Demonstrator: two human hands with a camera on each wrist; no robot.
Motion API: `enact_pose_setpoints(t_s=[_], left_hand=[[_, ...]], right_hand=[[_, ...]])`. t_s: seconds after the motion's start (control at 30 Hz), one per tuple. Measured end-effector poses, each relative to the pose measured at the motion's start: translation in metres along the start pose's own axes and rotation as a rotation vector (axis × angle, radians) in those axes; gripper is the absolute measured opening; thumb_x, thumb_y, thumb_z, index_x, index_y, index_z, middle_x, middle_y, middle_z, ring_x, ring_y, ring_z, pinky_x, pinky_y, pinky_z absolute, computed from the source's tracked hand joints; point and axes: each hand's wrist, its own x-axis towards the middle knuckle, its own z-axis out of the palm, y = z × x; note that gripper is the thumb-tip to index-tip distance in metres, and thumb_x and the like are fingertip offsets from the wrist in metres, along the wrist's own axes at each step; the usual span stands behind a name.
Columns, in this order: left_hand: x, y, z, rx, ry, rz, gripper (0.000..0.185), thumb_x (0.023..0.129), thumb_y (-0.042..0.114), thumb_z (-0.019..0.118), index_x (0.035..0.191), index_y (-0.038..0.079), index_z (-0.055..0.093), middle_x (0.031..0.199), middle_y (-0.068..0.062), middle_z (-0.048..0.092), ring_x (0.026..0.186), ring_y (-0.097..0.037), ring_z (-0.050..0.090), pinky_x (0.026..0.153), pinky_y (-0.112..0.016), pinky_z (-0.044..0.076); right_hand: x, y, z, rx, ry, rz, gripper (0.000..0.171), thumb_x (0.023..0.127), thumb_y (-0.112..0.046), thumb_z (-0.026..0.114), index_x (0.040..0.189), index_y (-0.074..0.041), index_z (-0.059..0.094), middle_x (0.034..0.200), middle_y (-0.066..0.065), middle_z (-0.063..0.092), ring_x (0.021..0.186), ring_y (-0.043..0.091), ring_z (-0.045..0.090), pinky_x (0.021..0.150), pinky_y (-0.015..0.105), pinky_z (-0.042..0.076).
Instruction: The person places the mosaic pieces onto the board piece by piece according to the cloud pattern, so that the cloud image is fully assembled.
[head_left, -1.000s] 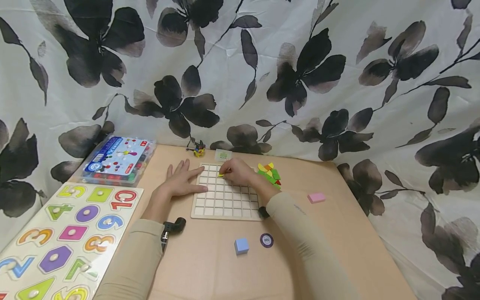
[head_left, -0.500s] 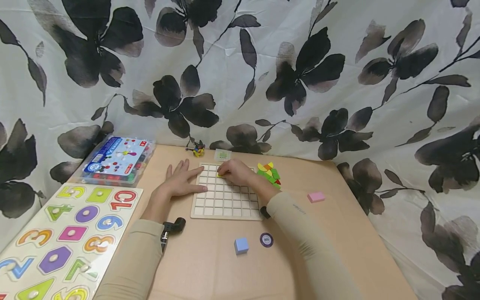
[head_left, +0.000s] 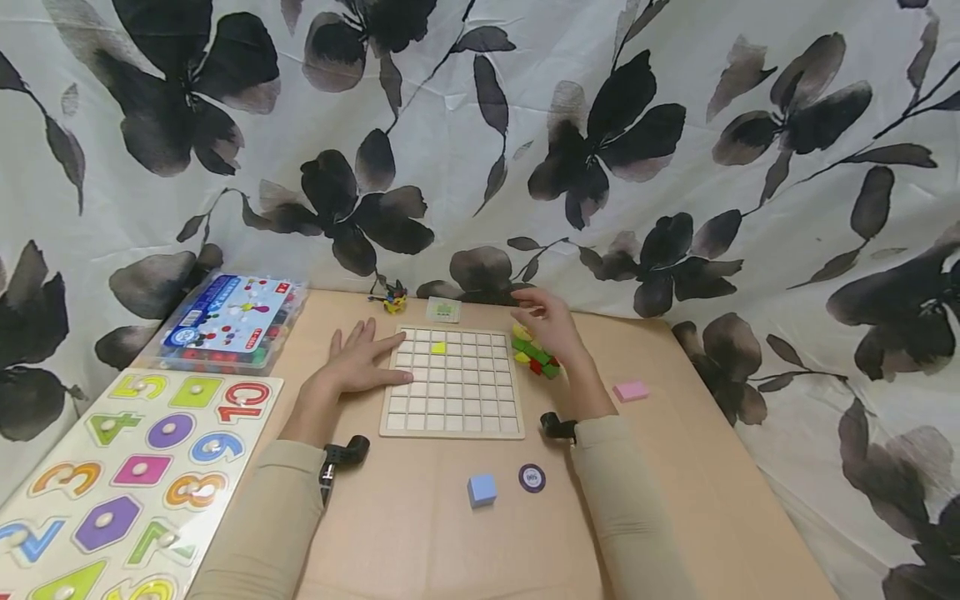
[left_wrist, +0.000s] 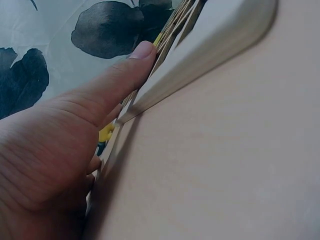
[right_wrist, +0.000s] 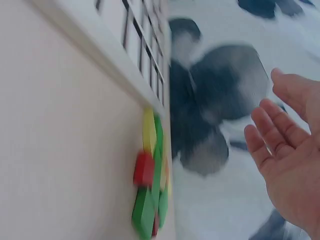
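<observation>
The bench (head_left: 420, 533) is carrying a number puzzle board (head_left: 135, 467) at the person's left and a clear plastic box of small parts (head_left: 228, 321) behind it, and in the middle the wooden grid board (head_left: 450, 383) is lying flat. The left hand (head_left: 360, 362) is resting open on the bench against the grid board's left edge, its straight thumb lying along the frame as the left wrist view shows (left_wrist: 125, 75), apparently steadying it. One yellow tile (head_left: 438, 347) is sitting in a cell of the second row from the far edge. The right hand (head_left: 551, 327) is hovering empty over the pile of coloured tiles (head_left: 534, 352) just beside the board's far right corner, fingers relaxed and spread, gripping nothing. I am judging the step in hand to be the fetching of another tile. The next move is calling for the right hand to be lowering onto the pile, pinching a single piece free of its neighbours, and carrying it to an open cell while the left hand is bracing the board. A blue cube (head_left: 482, 490), a round purple token (head_left: 532, 477) and a pink block (head_left: 632, 391) are lying apart, nearer the person.
</observation>
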Motion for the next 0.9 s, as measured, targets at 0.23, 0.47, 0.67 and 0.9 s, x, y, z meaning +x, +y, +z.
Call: enact_pose_setpoints(t_s=[0.23,0.47,0.67,0.9], left_hand=[[-0.002,0.0,-0.002,-0.009,-0.001,0.001,0.097,0.086,0.072,0.068,0.163,0.022,0.038,0.171,-0.031,0.0,0.159,-0.051,-0.006,0.121,-0.072,-0.016],[-0.001,-0.001,0.0,-0.012,-0.008,0.003,0.097,0.086,0.072,0.068,0.162,0.021,0.038,0.171,-0.031,0.001,0.159,-0.051,-0.006,0.121,-0.072,-0.016],[-0.002,-0.001,0.0,-0.018,-0.008,0.003,0.096,0.086,0.071,0.069,0.162,0.021,0.038,0.171,-0.032,0.001,0.159,-0.051,-0.006,0.12,-0.073,-0.016],[-0.003,0.002,-0.002,-0.021,-0.007,0.003,0.096,0.086,0.07,0.07,0.162,0.02,0.039,0.171,-0.032,0.002,0.159,-0.051,-0.006,0.121,-0.073,-0.016]], right_hand=[[-0.013,0.024,-0.022,-0.047,0.046,0.18,0.035,0.102,-0.013,0.067,0.138,-0.01,0.066,0.142,0.017,0.059,0.116,0.032,0.059,0.09,0.036,0.054],[-0.015,0.05,-0.017,-0.112,-0.096,0.285,0.038,0.103,-0.008,0.063,0.141,-0.005,0.063,0.138,0.02,0.06,0.104,0.03,0.055,0.071,0.025,0.05],[-0.004,0.058,-0.015,-0.24,-0.178,0.247,0.035,0.102,-0.004,0.062,0.137,-0.004,0.067,0.136,0.018,0.064,0.097,0.028,0.053,0.078,0.032,0.048],[0.007,0.061,-0.017,-0.357,-0.272,0.196,0.031,0.102,-0.001,0.061,0.131,0.001,0.069,0.137,0.021,0.064,0.113,0.033,0.054,0.101,0.045,0.048]])
